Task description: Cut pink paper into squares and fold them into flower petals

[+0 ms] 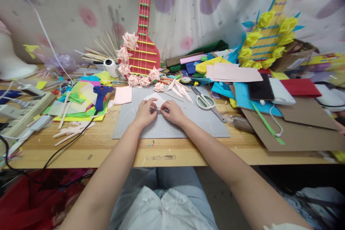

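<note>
Between the fingertips of my left hand [146, 113] and my right hand [173, 112] runs a thin stick [159, 109]. Both hands are closed in a pinch on it, low over the grey cutting mat [129, 124]. A pale pink sheet [154, 97] shows just behind the fingers; whether its near edge is wrapped on the stick is hidden. A loose pink paper rose [159, 86] and several folded pink petal strips [183, 91] lie beyond my hands. Scissors [205, 102] rest on the mat to the right.
A red paper guitar [147, 52] edged with pink roses stands behind the mat. At left lie a blue glue gun [101, 97], a pink square [123, 95] and a power strip [40, 106]. Brown cardboard [293, 129], a black phone [260, 88] and a yellow guitar [265, 43] occupy the right.
</note>
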The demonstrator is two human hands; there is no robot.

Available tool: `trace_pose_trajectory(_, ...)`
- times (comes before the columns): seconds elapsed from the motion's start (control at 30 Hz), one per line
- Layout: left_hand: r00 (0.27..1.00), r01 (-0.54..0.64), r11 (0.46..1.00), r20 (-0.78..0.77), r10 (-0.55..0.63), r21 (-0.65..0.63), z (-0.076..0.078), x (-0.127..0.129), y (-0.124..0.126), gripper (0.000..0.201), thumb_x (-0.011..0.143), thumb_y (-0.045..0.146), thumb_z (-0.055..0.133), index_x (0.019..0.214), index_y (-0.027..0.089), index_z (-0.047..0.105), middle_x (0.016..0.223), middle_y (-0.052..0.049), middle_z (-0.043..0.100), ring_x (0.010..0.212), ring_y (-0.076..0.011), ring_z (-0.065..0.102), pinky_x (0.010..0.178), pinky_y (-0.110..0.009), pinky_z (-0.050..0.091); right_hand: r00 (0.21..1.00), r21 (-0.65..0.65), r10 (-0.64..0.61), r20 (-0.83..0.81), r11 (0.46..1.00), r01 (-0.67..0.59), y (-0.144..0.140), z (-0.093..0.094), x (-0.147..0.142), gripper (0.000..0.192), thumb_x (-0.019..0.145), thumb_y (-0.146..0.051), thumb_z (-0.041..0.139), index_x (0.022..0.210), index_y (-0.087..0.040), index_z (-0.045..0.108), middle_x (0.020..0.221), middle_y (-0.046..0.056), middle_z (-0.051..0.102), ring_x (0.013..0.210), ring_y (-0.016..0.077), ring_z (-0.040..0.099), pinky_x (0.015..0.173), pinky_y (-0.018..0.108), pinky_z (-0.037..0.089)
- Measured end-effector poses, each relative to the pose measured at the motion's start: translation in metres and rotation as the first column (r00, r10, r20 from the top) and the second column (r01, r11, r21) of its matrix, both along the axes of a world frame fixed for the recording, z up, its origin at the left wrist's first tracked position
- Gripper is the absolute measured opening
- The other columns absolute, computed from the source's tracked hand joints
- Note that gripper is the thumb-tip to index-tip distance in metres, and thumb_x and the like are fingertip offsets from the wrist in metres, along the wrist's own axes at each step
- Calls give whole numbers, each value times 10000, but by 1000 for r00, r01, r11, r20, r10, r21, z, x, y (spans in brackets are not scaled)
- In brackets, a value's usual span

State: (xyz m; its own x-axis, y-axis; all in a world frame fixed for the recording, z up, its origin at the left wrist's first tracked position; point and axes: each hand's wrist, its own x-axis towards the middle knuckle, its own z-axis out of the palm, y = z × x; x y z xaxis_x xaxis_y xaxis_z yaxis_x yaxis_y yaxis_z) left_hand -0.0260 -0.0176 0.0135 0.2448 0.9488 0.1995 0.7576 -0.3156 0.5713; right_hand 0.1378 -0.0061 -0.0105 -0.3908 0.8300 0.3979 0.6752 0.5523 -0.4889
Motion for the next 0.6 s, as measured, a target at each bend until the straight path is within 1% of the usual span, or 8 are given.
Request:
trace_pose_trajectory(0.13, 1000, -27, 999, 0, 27, -30, -5, 1, 4, 439, 729, 227, 528, 1162, 229, 452, 869, -10, 641, 955, -186, 531, 919, -359, 350, 998, -23, 40, -54, 999, -41, -3, 5, 2, 200, 705, -183, 562, 904, -187, 549, 888, 33, 590, 866, 170, 473, 792, 299, 376)
trace_pose_trajectory(0.23, 999, -38, 999, 5, 38, -9, -7, 2, 6, 435, 736, 256, 525, 1164, 223, 452, 861, -12, 645, 936, -181, 544, 898, -345, 359, 995, -48, 39, -97, 998, -44, -5, 8, 2, 252, 685, -166, 566, 934, -190, 535, 894, 27, 597, 857, 167, 483, 778, 292, 385)
trace_pose_trajectory(0.33, 998, -55, 998, 14, 55, 12, -8, 3, 8, 445, 736, 285, 529, 1168, 214, 450, 844, -14, 642, 905, -176, 557, 874, -333, 371, 991, -94, -15, -135, 996, 2, -4, 7, 1, 209, 711, -198, 559, 918, -189, 537, 836, 22, 600, 812, 160, 492, 737, 281, 392)
trace_pose_trajectory(0.43, 997, -74, 997, 21, 74, 11, -10, 6, 10, 450, 735, 293, 529, 1169, 206, 446, 832, -13, 640, 882, -175, 564, 858, -332, 379, 982, -147, -105, -157, 986, 82, -1, 4, -2, 171, 732, -226, 556, 899, -191, 539, 776, 11, 597, 771, 152, 496, 706, 275, 388)
trace_pose_trajectory(0.5, 995, -92, 996, 27, 92, 6, -11, 7, 12, 437, 737, 282, 524, 1160, 203, 450, 818, -11, 640, 868, -172, 567, 850, -329, 383, 977, -166, -154, -146, 978, 130, 1, 1, -4, 166, 735, -202, 546, 901, -195, 537, 766, 6, 601, 766, 151, 497, 706, 276, 382)
trace_pose_trajectory(0.6, 989, -144, 990, 17, 144, 0, -10, 9, 13, 424, 737, 275, 523, 1150, 205, 454, 800, -7, 638, 866, -174, 568, 847, -328, 383, 976, -160, -188, -109, 973, 169, 3, -1, -7, 170, 743, -184, 519, 911, -200, 540, 774, 8, 607, 787, 161, 497, 714, 286, 377)
